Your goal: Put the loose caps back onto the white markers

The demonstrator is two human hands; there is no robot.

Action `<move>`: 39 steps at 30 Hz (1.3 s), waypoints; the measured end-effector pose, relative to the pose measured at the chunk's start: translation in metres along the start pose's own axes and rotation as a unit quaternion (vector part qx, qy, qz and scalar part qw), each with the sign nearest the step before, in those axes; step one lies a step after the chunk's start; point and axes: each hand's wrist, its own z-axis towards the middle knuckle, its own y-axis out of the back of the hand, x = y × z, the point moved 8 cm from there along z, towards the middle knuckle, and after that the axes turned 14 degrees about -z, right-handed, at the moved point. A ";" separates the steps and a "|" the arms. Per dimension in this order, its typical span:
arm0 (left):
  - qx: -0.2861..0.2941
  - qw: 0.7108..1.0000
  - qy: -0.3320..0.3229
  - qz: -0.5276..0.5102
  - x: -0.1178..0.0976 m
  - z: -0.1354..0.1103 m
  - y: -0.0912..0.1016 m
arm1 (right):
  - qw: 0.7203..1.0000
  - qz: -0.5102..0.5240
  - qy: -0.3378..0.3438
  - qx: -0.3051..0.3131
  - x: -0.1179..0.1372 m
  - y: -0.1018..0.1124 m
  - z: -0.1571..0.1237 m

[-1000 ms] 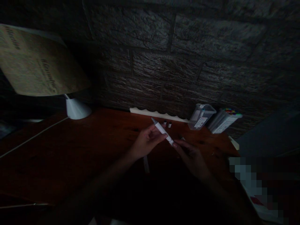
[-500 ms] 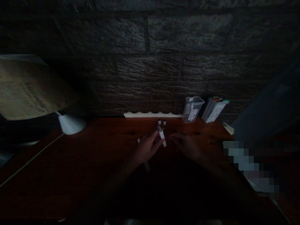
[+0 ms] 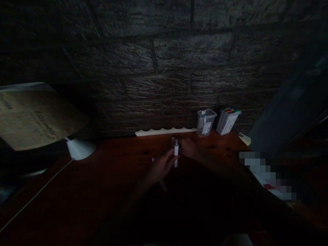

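My left hand (image 3: 161,168) is closed around a white marker (image 3: 176,159). The marker stands nearly upright, its grey tip end bare and pointing up. My right hand (image 3: 188,148) is just beyond the marker and to its right, low over the wooden table. Its fingers are bent together, partly behind the marker tip, and whatever they pinch is hidden. Left of those fingers a small white cap (image 3: 173,137) with a dark top stands on the table. Another pale, slim stick-like thing (image 3: 163,186) lies partly under my left hand and forearm.
Against the brick wall stand a clear plastic box (image 3: 205,124) with few pens and a second box (image 3: 227,122) full of coloured markers. A scalloped white strip (image 3: 166,131) runs along the wall. At left is a lamp (image 3: 80,149) with its cord. The room is dim.
My right hand has moved left and forward to where the second small cap stood, and that cap is now out of sight. The marker in my left hand has turned more upright.
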 end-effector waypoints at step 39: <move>-0.080 0.995 -0.011 -0.055 -0.002 0.003 -0.009 | 0.868 0.485 -0.033 -0.104 -0.008 0.028 -0.069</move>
